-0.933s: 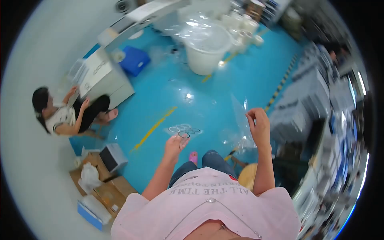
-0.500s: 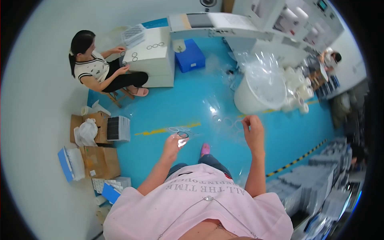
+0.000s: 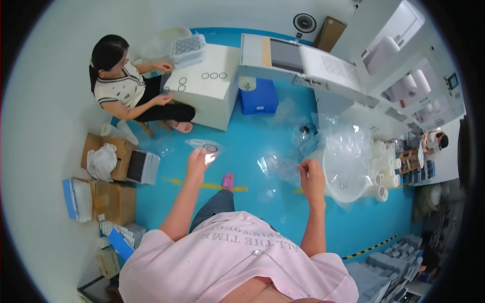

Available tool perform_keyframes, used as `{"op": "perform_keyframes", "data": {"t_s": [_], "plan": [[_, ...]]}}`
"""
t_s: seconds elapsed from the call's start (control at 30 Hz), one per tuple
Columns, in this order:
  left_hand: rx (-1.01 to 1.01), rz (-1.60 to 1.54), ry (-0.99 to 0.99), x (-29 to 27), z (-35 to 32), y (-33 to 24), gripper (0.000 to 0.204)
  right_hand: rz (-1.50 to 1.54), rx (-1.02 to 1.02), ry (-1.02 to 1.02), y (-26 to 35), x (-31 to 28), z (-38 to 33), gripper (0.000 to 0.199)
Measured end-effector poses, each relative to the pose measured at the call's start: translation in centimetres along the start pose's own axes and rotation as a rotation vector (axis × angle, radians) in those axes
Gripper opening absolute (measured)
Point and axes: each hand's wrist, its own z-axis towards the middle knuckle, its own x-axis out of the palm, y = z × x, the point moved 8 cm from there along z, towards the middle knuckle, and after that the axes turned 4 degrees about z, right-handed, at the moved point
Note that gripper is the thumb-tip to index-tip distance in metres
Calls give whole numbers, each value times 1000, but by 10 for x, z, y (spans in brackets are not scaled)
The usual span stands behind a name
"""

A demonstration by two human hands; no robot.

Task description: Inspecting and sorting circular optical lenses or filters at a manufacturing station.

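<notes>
The clear plastic bag near the right hand is hard to make out, because it is transparent and the blue floor shows through it; its edges cannot be followed with certainty. The small things in the left hand are also difficult to read: a dark ring and a piece of clear film show just above the fingers, but a bright reflection covers the place where they meet the hand. Both forearms come up from the pink shirt at the lower edge and are raised in front of the body, well apart from each other. The left hand is lifted with the fingers closed around the lower edge of the film with the ring, so the ring stands above the fingertips. The right hand is turned with its back to the camera, and its fingers pinch the right edge of the plastic bag, which hangs to the left of it, between the two hands. A seated person works at a white counter with several rings on it, near its left edge.
</notes>
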Motion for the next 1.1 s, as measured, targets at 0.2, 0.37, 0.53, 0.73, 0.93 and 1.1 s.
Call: {"op": "perform_keyframes", "data": {"t_s": [0.2,0.37,0.53,0.73,0.93,1.1], "plan": [[255,170,66,44,169,-94,37,-12,112,82,-25,17,86,13],[330,211,34,86,316,-165,39,53,141,153,-33,28,159,14],[377,320,52,126,430,-197,41,130,183,159,-54,38,226,14],[231,451,70,140,557,-188,43,145,279,223,-80,48,291,16],[159,59,72,160,669,-144,38,111,385,237,-90,42,342,15],[-295,53,-164,129,688,-58,50,109,412,272,-70,55,417,16]]}}
